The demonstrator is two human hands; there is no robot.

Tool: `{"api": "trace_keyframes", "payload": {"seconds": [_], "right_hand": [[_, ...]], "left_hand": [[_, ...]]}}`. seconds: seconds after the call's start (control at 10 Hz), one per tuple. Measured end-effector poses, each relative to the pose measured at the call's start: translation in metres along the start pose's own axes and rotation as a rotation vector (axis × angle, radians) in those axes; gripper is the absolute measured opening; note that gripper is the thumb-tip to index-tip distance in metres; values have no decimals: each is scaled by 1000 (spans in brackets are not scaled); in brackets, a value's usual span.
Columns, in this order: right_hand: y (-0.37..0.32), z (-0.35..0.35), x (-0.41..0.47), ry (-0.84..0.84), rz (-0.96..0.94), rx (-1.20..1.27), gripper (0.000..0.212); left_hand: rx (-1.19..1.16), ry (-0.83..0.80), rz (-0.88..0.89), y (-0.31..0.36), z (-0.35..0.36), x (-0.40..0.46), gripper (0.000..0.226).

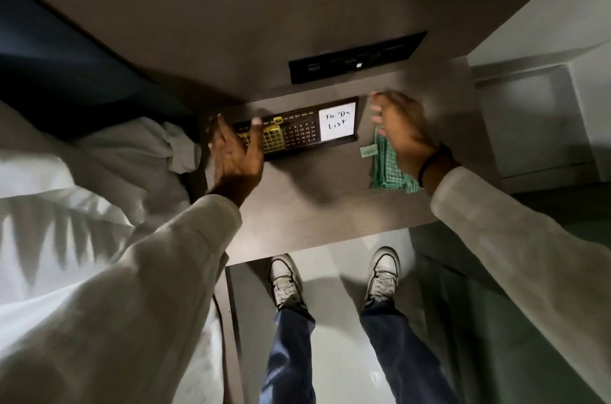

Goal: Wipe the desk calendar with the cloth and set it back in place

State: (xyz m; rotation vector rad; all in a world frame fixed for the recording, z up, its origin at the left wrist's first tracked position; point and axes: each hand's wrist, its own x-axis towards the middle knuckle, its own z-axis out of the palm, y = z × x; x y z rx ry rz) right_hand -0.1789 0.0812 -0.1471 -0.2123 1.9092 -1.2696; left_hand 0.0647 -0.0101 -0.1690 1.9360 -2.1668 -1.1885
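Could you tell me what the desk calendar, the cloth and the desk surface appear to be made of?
Desk calendar: a rigid dark frame with a matte finish, plastic or wood, I cannot tell; its white "To Do List" panel looks smooth.
Cloth: soft woven fabric, green with a white check pattern and a sewn tag, lying limp and folded.
Desk surface: brown wood-look laminate or veneer, with faint straight grain and a low sheen.

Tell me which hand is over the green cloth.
The right hand, the one with the dark wristband, hovers above the green checked cloth. The left hand is at the desk calendar instead.
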Motion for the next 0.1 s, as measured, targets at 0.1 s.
{"api": "trace_keyframes", "payload": {"seconds": [0.1], "right_hand": [[-56, -35, -37, -38, -120, 202, 16]], "left_hand": [[316, 117, 308, 9, -22, -27, 83]]}}
